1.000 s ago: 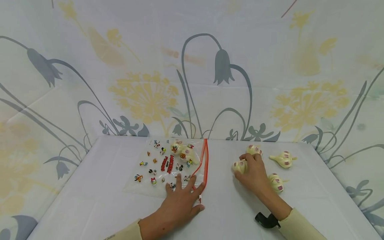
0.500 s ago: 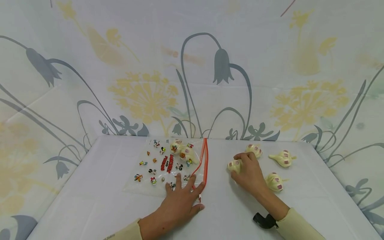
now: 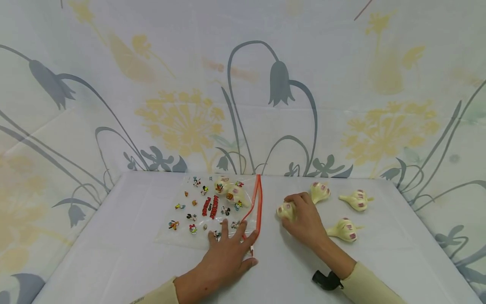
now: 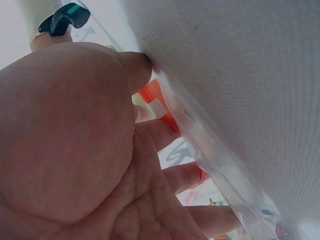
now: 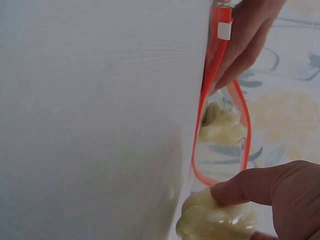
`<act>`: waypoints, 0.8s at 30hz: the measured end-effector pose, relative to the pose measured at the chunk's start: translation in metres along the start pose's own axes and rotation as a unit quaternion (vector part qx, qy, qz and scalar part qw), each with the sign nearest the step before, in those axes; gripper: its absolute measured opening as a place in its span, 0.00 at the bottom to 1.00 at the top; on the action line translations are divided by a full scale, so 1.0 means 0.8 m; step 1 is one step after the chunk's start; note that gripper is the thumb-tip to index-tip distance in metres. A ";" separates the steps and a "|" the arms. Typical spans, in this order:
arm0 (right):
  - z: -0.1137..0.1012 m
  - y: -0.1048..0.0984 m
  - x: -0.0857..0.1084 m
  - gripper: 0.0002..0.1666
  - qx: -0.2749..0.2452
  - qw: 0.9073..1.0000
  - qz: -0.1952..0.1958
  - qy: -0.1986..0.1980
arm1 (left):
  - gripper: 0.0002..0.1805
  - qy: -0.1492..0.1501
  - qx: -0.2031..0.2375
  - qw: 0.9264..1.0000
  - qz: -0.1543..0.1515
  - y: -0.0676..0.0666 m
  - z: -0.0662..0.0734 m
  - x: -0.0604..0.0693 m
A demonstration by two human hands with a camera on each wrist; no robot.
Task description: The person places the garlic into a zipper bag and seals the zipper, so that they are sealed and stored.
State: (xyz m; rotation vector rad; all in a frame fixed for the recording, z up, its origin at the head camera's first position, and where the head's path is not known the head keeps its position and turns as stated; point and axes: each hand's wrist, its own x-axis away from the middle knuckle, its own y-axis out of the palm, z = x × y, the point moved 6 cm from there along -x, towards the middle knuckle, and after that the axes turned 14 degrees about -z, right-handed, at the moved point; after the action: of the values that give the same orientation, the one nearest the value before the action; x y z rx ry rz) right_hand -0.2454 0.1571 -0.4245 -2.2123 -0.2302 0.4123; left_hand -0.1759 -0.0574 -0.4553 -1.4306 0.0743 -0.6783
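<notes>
A clear zip bag (image 3: 182,232) printed with small cartoon figures lies on the table, its red-edged mouth (image 5: 245,115) gaping toward the right. Inside it, near the mouth, are garlic bulbs (image 3: 236,195). My left hand (image 3: 224,257) rests with spread, straight fingers on the bag's near corner by the white slider (image 5: 224,31). Between thumb and fingers, my right hand (image 3: 305,219) holds a garlic bulb (image 5: 212,217), a short way right of the bag's mouth. In the right wrist view that bulb is partly cut off by the lower edge.
Three more garlic bulbs lie on the right: one behind my right hand (image 3: 320,192), a bulb farther right (image 3: 358,199) and a nearer bulb (image 3: 344,230). A black device (image 3: 327,280) sits at the right wrist. A flower-patterned cloth (image 3: 243,105) rises behind the table.
My right hand has moved left with the garlic bulb, away from the other bulbs and toward the bag's mouth. The left hand has stayed in place on the bag.
</notes>
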 end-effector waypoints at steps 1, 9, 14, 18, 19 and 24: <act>-0.001 0.001 -0.001 0.27 0.001 1.000 0.002 -0.002 | 0.39 -0.001 0.000 1.000 0.000 0.000 0.000 0.000; -0.009 0.011 -0.006 0.30 -0.006 1.000 0.001 -0.012 | 0.40 -0.005 0.002 1.000 -0.005 0.000 -0.002 -0.001; -0.014 0.018 -0.014 0.31 -0.006 1.000 -0.009 -0.013 | 0.40 -0.004 0.001 1.000 -0.002 0.000 -0.002 -0.001; -0.018 0.024 -0.019 0.31 -0.011 1.000 -0.020 -0.012 | 0.39 -0.003 -0.003 1.000 0.004 -0.001 -0.001 0.000; -0.020 0.026 -0.020 0.31 -0.013 1.000 -0.023 -0.013 | 0.39 -0.002 -0.004 1.000 0.006 -0.001 -0.001 0.000; -0.026 0.032 -0.024 0.32 -0.021 0.999 -0.026 -0.018 | 0.39 -0.002 -0.003 1.000 0.008 -0.001 0.000 0.001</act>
State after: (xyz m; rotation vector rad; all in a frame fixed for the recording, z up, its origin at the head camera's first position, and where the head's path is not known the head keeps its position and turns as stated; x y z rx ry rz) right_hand -0.2551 0.1199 -0.4282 -2.2365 -0.3183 0.4224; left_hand -0.1760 -0.0579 -0.4542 -1.4349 0.0855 -0.6628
